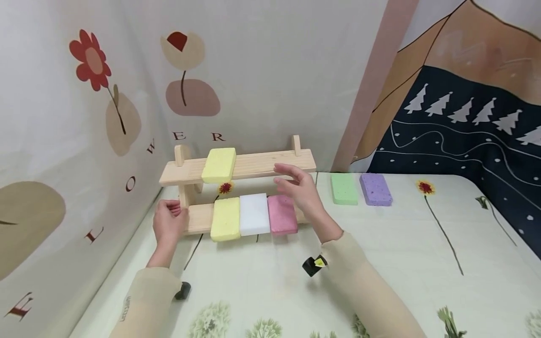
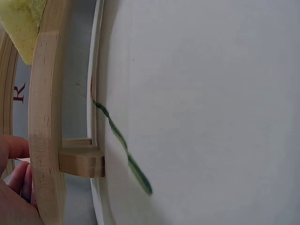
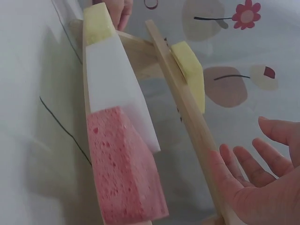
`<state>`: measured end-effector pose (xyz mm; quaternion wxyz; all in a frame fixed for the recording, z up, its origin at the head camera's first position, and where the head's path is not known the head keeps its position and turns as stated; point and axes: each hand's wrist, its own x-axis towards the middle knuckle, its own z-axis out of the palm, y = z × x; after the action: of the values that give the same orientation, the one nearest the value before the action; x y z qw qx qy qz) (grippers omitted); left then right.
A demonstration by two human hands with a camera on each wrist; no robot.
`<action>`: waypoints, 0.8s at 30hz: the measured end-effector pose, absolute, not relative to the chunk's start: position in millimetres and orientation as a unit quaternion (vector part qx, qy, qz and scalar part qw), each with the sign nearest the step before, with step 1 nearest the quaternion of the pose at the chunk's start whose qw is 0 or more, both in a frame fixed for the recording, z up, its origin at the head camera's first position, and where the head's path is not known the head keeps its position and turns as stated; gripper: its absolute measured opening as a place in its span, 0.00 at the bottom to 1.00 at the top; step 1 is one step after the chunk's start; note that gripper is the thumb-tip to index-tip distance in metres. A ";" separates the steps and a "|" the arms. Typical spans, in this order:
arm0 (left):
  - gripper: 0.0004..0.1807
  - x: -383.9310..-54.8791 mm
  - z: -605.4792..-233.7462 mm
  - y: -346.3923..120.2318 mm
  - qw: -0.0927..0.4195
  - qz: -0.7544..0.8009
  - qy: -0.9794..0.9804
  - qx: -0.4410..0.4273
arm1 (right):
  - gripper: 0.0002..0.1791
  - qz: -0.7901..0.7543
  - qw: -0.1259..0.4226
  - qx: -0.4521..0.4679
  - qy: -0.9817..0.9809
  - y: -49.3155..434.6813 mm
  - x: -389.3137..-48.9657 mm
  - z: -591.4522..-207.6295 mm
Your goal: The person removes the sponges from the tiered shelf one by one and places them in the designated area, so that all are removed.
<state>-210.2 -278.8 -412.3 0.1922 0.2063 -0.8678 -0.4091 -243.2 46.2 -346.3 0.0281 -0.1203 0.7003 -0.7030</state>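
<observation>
A small two-tier wooden shelf (image 1: 270,164) stands against the back cloth. My left hand (image 1: 169,223) grips its left end by the lower board, the fingers partly hidden behind the wood (image 2: 44,126). On the lower board, side by side, lie a yellow sponge (image 1: 226,218), a white sponge (image 1: 254,214) and a pink sponge (image 3: 124,164). Another yellow sponge (image 1: 219,165) lies on the upper board, left of its middle. Over the shelf's right part, my right hand (image 1: 301,190) hovers with fingers spread and slightly bent, holding nothing.
Right of the shelf, a green sponge (image 1: 344,189) and a purple sponge (image 1: 375,189) lie on the pale flowered cloth (image 1: 405,244). Printed cloth walls (image 1: 270,70) rise at the back and left. A dark cloth with white trees (image 1: 460,126) hangs at right.
</observation>
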 end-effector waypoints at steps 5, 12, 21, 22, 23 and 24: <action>0.20 -210.4 -410.7 -279.3 0.189 -0.412 -0.867 0.208 | 0.25 -0.706 0.032 -0.134 0.695 32.5 -246.2 -347.4; 0.20 -208.2 -413.6 -280.0 0.182 -0.415 -0.866 0.212 | 0.25 -0.703 0.052 -0.130 0.697 10.7 -250.0 -350.1; 0.19 -207.6 -415.8 -280.6 0.184 -0.412 -0.868 0.209 | 0.28 -0.708 0.072 -0.141 0.688 -22.4 -253.6 -347.4; 0.19 -208.0 -415.1 -280.6 0.184 -0.410 -0.868 0.209 | 0.29 -0.710 0.073 -0.141 0.686 -25.6 -254.8 -346.6; 0.19 -208.6 -414.3 -280.8 0.186 -0.410 -0.868 0.208 | 0.29 -0.713 0.075 -0.140 0.683 -28.9 -256.0 -345.9; 0.19 -209.2 -413.4 -281.1 0.189 -0.409 -0.868 0.208 | 0.30 -0.715 0.077 -0.139 0.680 -32.1 -257.6 -345.4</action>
<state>-209.2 -281.1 -413.4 0.1885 0.2083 -0.8683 -0.4087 -257.6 -32.1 -345.4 0.0773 -0.1390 0.6803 -0.7155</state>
